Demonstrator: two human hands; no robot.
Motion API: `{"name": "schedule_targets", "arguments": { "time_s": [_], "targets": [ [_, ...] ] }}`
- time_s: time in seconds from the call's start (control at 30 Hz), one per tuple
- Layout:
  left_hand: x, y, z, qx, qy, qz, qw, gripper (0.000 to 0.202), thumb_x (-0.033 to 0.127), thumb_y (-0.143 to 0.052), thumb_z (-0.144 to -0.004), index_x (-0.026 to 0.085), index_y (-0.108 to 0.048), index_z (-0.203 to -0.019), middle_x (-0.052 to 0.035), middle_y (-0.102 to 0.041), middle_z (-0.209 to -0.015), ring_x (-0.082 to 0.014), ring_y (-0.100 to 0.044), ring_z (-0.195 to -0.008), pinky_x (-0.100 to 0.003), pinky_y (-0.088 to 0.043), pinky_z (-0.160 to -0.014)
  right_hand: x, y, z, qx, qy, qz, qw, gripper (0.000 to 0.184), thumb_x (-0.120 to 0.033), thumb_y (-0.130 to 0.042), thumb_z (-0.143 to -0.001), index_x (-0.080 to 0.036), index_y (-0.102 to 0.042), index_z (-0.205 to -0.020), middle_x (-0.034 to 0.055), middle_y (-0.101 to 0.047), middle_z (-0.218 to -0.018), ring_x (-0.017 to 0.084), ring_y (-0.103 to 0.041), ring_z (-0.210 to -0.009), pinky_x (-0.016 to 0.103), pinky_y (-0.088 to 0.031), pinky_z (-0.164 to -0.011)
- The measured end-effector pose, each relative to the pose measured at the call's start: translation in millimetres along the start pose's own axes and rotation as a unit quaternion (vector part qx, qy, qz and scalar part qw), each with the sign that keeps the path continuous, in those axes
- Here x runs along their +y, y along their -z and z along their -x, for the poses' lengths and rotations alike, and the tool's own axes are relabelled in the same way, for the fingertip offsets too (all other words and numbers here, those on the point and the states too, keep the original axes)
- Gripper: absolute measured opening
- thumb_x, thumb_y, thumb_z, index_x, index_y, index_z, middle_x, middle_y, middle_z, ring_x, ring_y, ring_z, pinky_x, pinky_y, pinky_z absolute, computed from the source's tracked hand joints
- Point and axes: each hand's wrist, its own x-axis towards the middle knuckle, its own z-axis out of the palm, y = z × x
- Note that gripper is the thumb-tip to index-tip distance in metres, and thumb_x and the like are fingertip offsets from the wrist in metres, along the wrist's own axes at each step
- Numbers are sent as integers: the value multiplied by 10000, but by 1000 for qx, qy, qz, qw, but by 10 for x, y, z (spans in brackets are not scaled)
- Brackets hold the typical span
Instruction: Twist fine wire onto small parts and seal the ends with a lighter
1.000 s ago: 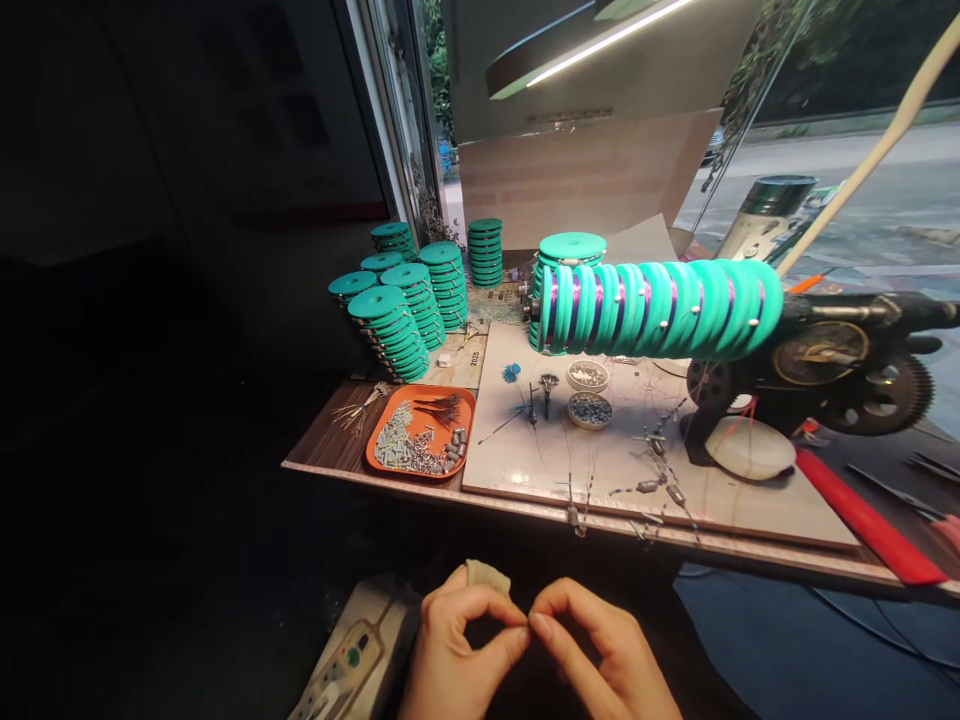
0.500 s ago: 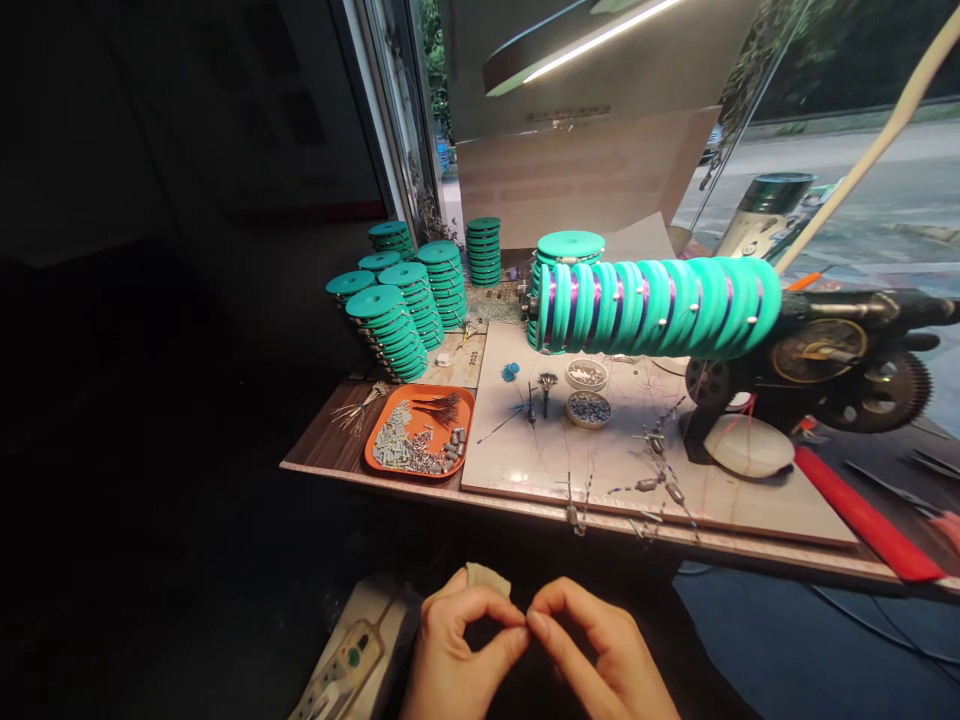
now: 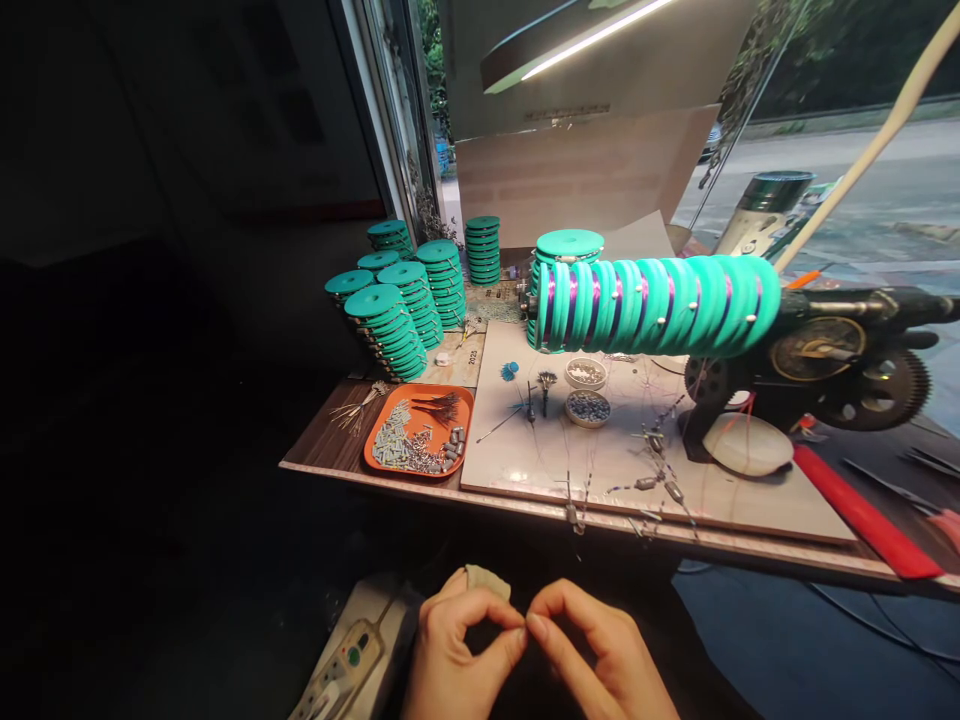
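Note:
Below the table's front edge, my left hand [image 3: 469, 645] and my right hand [image 3: 592, 640] meet fingertip to fingertip. Thumb and forefinger are pinched together on each. Whatever lies between the tips is too small to make out. A pale wrap [image 3: 487, 582] covers a finger of my left hand. Just beyond the hands, small metal fishing-rig-like pieces with thin wires [image 3: 574, 515] hang over the board's front edge. More of these wired pieces [image 3: 646, 484] lie on the pale board [image 3: 517, 470].
An orange tray [image 3: 367, 440] holds small metal parts. Stacked green spools [image 3: 386, 320] stand behind it. A hand-cranked winder carries a row of green spools [image 3: 660, 307]. Two small dishes [image 3: 589, 408] of beads, a red strip [image 3: 862, 510] and a power strip [image 3: 349, 665] are around.

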Motion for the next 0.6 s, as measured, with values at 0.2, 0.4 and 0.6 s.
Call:
{"name": "schedule_targets", "arguments": {
  "time_s": [0.2,0.4,0.6],
  "targets": [
    [17,23,11,-3,-51,-42,998,141,102,-622,-669,138,-623,-533,-24,-579,-536,-141,-563,-536,-209,-423,-496,-14,4,-10,-1,14,17,1000,220,-270,-425,-888,-183,-511,-704,-23,-537,-604,102,-509,-534,165,-389,-514],
    [-19,-25,47,29,-125,-111,985,182,80,-545,-680,156,-545,-515,-2,-513,-518,-129,-519,-527,-203,-371,-475,-34,-3,14,-11,29,47,998,228,-249,-399,-894,-186,-486,-693,-21,-526,-596,99,-498,-508,169,-382,-489],
    [-30,-71,70,40,-143,-120,982,178,46,-463,-661,171,-469,-536,11,-481,-534,-118,-492,-530,-205,-335,-480,-30,-14,39,-19,30,63,997,224,-241,-387,-895,-188,-477,-697,-14,-532,-608,102,-505,-510,173,-385,-492]
  ]
}}
